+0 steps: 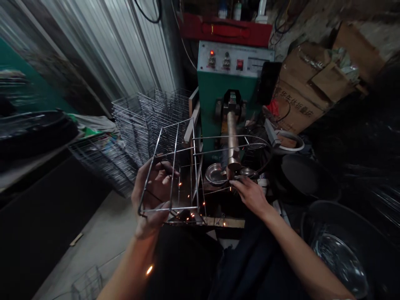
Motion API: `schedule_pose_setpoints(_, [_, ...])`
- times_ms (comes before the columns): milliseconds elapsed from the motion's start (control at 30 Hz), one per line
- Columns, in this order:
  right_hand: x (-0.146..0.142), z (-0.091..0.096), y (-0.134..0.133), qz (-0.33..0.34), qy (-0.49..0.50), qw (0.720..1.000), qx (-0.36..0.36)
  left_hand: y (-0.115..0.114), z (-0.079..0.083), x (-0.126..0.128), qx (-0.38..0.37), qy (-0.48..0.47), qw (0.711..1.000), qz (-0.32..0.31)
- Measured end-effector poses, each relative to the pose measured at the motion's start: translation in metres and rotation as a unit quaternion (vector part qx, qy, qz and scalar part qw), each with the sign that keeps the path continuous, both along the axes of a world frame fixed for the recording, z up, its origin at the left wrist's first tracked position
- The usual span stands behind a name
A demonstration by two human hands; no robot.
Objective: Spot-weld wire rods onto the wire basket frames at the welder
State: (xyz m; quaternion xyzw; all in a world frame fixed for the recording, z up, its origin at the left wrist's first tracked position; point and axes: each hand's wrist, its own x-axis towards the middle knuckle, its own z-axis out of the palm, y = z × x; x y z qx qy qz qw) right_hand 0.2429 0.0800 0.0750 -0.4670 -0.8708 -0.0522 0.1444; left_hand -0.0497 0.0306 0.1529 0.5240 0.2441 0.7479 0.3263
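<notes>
My left hand (155, 187) is curled around a small wire basket frame (196, 175), with the thumb along its near side. Long wires of this frame reach right, toward the spot welder (208, 93). My right hand (251, 195) is closed at the fingertips, right beside the lower end of the copper-coloured electrode arm (231, 133). Whatever its fingers pinch is too small and dark to make out. Orange sparks scatter below the frame and past my left forearm.
Stacked wire baskets (134, 121) stand on the left by the corrugated metal wall. A small metal dish (215, 174) sits under the electrode. On the right are dark round basins (308, 175) and a cardboard box (293, 104). A red case (193, 29) lies on the welder.
</notes>
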Motion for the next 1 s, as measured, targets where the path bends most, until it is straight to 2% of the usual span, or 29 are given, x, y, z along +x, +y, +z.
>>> schedule_pose_setpoints(100, [0.002,0.004,-0.002,-0.037,-0.045,0.998,0.02,0.005,0.003,-0.003,0.004,-0.01,1.0,-0.012])
schedule_pose_setpoints(200, [0.001,0.01,0.001,-0.039,-0.084,0.996,0.009,0.012,0.007,-0.003,0.004,-0.026,0.999,-0.019])
schedule_pose_setpoints(533, [-0.006,0.014,0.012,-0.049,-0.09,0.995,0.0,0.022,0.008,-0.004,0.014,-0.001,1.0,-0.014])
schedule_pose_setpoints(833, [-0.007,0.008,0.026,-0.045,-0.04,0.998,0.021,0.039,0.009,-0.009,-0.004,-0.016,0.999,-0.042])
schedule_pose_setpoints(933, [-0.003,0.003,0.025,-0.023,-0.005,0.998,0.055,0.038,0.008,-0.011,-0.011,-0.022,0.998,-0.049])
schedule_pose_setpoints(1000, [0.002,0.0,0.014,-0.006,0.031,0.995,0.093,0.035,0.006,-0.012,-0.005,-0.012,0.999,-0.038])
